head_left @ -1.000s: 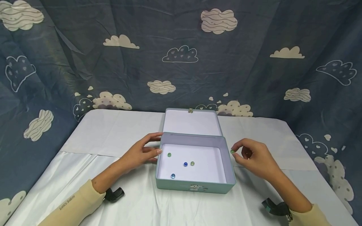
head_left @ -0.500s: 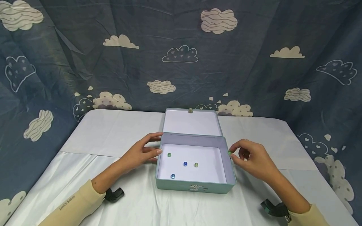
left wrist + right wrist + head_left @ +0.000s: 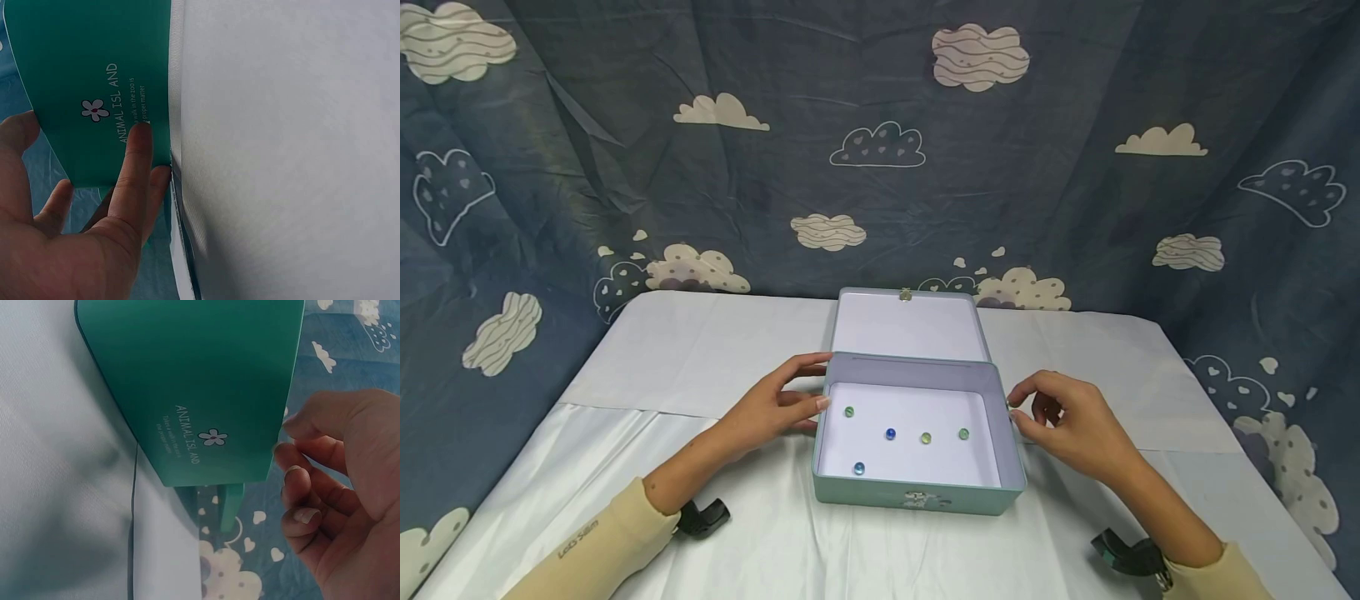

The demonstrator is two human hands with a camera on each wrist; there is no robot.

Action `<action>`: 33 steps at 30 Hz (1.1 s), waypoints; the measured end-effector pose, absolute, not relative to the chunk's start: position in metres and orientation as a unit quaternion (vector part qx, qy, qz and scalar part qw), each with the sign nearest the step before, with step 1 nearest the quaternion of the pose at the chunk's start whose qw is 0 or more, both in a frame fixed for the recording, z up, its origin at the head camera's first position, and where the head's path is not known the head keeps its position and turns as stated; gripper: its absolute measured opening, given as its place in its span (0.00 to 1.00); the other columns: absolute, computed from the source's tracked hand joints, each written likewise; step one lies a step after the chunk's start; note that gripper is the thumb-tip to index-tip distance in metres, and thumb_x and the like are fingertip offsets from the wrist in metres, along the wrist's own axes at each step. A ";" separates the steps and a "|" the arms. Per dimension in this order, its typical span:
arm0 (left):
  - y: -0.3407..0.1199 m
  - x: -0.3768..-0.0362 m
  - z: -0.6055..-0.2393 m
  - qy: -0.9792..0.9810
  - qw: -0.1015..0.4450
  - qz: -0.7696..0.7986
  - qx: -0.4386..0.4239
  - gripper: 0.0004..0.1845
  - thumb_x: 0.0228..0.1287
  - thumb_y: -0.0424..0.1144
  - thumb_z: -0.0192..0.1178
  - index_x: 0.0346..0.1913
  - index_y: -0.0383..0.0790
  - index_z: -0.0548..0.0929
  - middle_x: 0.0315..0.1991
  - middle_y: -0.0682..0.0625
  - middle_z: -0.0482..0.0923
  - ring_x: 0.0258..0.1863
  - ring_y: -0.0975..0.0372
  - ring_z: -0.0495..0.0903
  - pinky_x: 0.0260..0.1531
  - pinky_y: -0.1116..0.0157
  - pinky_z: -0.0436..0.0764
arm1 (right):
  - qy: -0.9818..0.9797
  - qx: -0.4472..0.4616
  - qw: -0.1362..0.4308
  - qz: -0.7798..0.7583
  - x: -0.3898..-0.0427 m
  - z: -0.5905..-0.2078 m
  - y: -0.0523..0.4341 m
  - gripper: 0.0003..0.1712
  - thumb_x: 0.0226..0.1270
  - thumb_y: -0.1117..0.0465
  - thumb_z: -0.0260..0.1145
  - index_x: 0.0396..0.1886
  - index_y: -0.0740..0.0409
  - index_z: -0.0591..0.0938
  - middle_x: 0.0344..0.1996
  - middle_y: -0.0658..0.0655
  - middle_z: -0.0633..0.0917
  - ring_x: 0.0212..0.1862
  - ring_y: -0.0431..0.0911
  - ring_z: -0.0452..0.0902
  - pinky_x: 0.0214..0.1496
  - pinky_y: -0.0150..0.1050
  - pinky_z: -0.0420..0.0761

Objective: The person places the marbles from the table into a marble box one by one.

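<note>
A green tin box point(image 3: 917, 497) stands with its lid point(image 3: 910, 323) folded back. Inside lie several glass marbles: a dark blue one point(image 3: 891, 434), a light blue one point(image 3: 859, 468), a yellow-green one point(image 3: 926, 438), a green one point(image 3: 963, 434) near the right wall and another green one point(image 3: 849, 412) at the left. My left hand point(image 3: 778, 400) touches the box's left side, fingers spread along it. At the right rim is my right hand point(image 3: 1071, 417), its thumb and index finger close to the edge with no marble between them; the other fingers are loosely curled.
A white cloth point(image 3: 722, 325) covers the table under the box. Behind it hangs a dark blue curtain point(image 3: 805, 67) with cloud prints. Black wrist cameras sit on the left wrist point(image 3: 703, 518) and the right wrist point(image 3: 1131, 553).
The right hand moved slightly left to the rim and let go of a green marble, which is now inside the box. The yellow-green marble rolled right. The left hand stayed still.
</note>
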State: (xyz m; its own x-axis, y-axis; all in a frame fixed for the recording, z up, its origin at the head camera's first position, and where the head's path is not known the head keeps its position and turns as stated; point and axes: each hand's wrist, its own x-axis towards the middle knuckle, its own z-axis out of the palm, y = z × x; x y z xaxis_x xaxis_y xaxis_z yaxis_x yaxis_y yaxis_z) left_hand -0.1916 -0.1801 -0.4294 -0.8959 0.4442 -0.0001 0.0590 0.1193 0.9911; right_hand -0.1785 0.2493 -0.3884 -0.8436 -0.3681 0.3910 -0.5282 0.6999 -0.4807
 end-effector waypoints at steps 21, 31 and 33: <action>-0.180 -0.192 -0.430 0.731 0.149 0.644 0.168 0.36 0.67 0.46 0.67 0.74 0.64 0.64 0.71 0.50 0.62 0.60 0.46 0.78 0.47 0.53 0.87 | -0.932 0.189 0.181 0.250 -0.211 -0.413 0.290 0.13 0.57 0.68 0.75 0.41 0.52 0.85 0.33 0.49 0.82 0.29 0.44 0.73 0.27 0.28 0.72; -0.181 -0.192 -0.430 0.727 0.152 0.647 0.172 0.36 0.67 0.45 0.67 0.74 0.62 0.63 0.72 0.49 0.61 0.61 0.44 0.77 0.48 0.53 0.86 | -0.950 0.150 0.176 0.211 -0.223 -0.426 0.308 0.14 0.57 0.68 0.72 0.44 0.58 0.84 0.39 0.56 0.83 0.31 0.47 0.74 0.28 0.32 0.77; -0.181 -0.192 -0.430 0.727 0.153 0.647 0.172 0.36 0.67 0.45 0.67 0.75 0.62 0.63 0.72 0.50 0.62 0.61 0.44 0.77 0.48 0.53 0.86 | -0.953 0.141 0.175 0.205 -0.224 -0.429 0.312 0.13 0.57 0.69 0.72 0.44 0.59 0.84 0.40 0.57 0.83 0.30 0.47 0.74 0.28 0.33 0.77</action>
